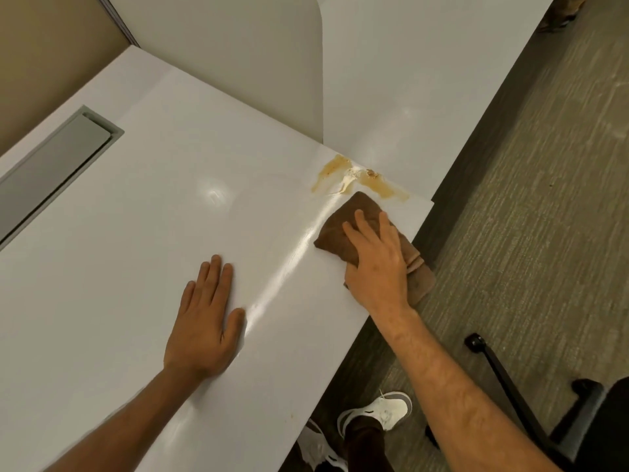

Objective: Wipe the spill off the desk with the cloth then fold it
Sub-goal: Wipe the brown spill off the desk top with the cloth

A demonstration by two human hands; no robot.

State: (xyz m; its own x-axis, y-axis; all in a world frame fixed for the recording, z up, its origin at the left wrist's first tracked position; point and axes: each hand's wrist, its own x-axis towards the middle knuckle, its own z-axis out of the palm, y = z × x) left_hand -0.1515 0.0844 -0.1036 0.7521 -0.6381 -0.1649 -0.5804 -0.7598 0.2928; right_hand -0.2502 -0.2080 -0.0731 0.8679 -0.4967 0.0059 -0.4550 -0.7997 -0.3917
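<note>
Nearest: one left hand, flat on white desk, fingers straight, holding nothing. Further out: one right hand, fingers spread, pressing down on one bunched brown cloth near desk's right edge. Farthest: one tan spill, unwiped, just beyond cloth; no containers visible.

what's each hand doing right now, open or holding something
Left hand: open, flat on the desk, holding nothing.
Right hand: open, fingers spread, pressing the brown cloth onto the desk just short of the spill.
</note>
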